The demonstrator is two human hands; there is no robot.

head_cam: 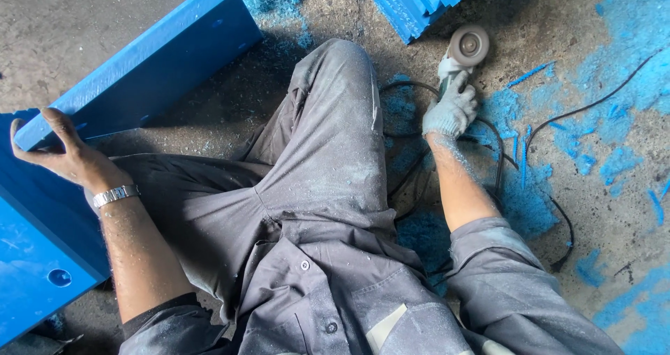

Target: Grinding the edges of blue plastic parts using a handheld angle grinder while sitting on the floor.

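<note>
The gloved right hand (452, 107) is closed around a grinder (464, 51) resting disc-up on the floor, while the bare left hand (59, 149) grips the edge of a blue panel (146, 65), fingers curled over it. This looks like a pause between grinding passes; resuming calls for lifting the grinder across to the panel edge beside the left hand.

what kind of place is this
Probably a workshop floor where blue plastic is cut or ground: the gloved right hand holds an angle grinder, the left hand grips a blue panel, and blue shavings litter the concrete.
</note>
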